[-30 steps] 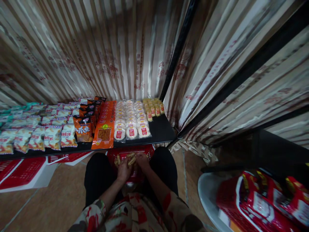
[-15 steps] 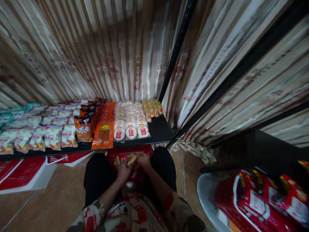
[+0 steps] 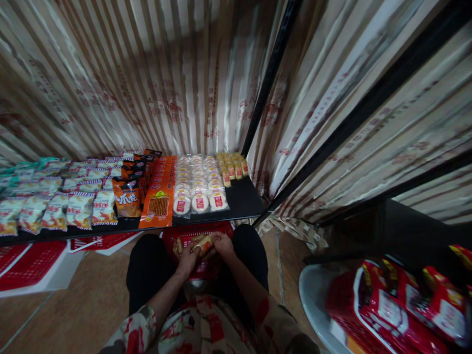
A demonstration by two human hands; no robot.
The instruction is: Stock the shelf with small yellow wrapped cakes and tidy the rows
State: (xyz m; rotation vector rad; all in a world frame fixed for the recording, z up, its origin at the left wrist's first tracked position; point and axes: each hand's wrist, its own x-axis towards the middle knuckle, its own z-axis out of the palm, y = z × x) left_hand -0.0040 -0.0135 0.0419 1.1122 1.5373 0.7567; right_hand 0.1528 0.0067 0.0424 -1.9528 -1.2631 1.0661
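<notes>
Left hand point(image 3: 188, 260) and right hand point(image 3: 222, 245) nearly meet, fingers bent.

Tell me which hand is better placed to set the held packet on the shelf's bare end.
Right, most likely. The right hand is nearer the bare end of the shelf; the left hand is farther off. Both appear to grip the packet.

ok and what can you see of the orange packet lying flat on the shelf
The orange packet is long and narrow, glossy like plastic film, lying flat near the middle of the part of the black shelf in view. Its near end shows brown sticks and a green-yellow spot; small round marks run up its far part. It sits between the dark-and-orange bags and the round white packs. Neither hand touches it.
</notes>
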